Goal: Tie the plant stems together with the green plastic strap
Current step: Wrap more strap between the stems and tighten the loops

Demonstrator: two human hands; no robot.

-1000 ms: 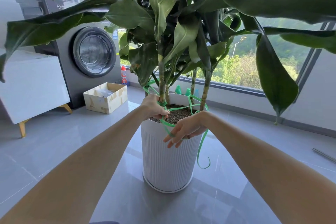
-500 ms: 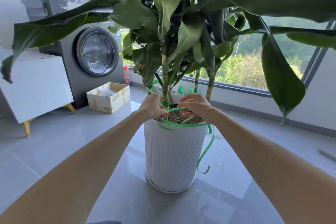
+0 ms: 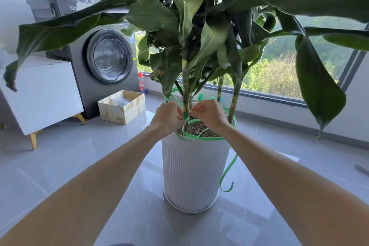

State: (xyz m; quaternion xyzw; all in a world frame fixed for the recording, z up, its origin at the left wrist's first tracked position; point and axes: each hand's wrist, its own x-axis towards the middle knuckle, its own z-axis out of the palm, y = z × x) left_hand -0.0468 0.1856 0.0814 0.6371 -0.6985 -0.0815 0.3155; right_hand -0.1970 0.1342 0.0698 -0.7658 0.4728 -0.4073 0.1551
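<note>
Head view. Flat, glossy green plastic strap [image 3: 186, 116] wound round a mottled plant stem [image 3: 185, 90] above a ribbed white cylindrical pot [image 3: 194, 170], tail hanging down its right side. The left hand [image 3: 166, 119] and right hand [image 3: 207, 116] flank the wrap, curled fingers pinching the strap.

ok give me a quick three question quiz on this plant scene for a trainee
1. True or false: the green strap has a loose end hanging down outside the white pot.
2. What sits on the floor between the washing machine and the pot? A cardboard box B bucket C stool
3. Fill the gap: the strap is wound round a stem just above the ____.
Key: 1 true; 2 A; 3 soil.
</note>
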